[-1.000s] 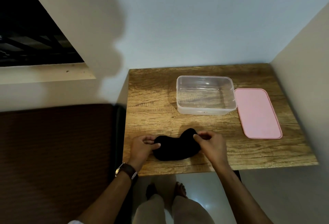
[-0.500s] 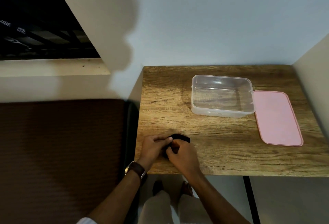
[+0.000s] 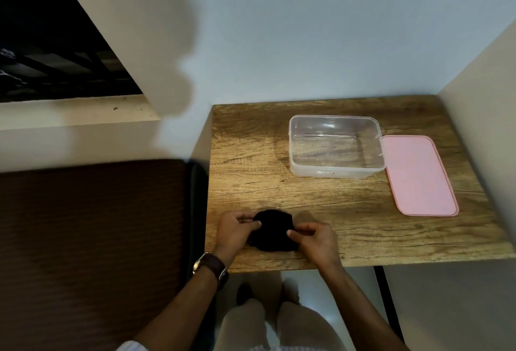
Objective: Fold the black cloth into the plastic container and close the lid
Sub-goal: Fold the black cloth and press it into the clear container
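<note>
Right, the black cloth sits bunched on the wooden table near its front edge, between both hands. Left hand pinches its left side, fingers curled in; right hand pinches the right side, knuckles up. Well apart, further back, stands the clear plastic container with nothing in it, pink lid flat just beside it. The cloth's folds are too dark to read.

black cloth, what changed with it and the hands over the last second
The black cloth went from a wide spread to a compact bundle: the right hand carried its end over to the left hand, then drew back. Both hands still pinch it. Plastic container stays empty, pink lid beside it.
</note>
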